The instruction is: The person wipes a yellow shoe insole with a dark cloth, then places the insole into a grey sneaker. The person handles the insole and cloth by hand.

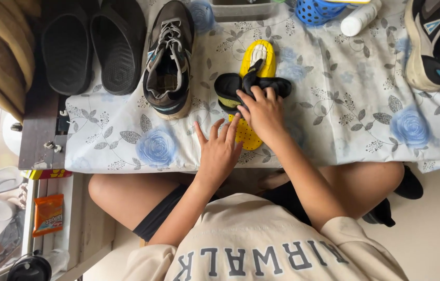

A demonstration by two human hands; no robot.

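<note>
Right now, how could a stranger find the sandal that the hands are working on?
On the floral tablecloth, look just right of the grey laced sneaker. The yellow sandal lies under the right hand, with the left hand beside it. It alone is bright yellow with black straps.

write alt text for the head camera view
Seen from above, a seated person's right hand presses a black strap on a yellow sandal, while the left hand rests flat beside it on a blue floral tablecloth, with a dark sneaker alongside.

Probably a home: flowered tablecloth (366, 119), tiled floor, worn shoes (169, 57).
</note>
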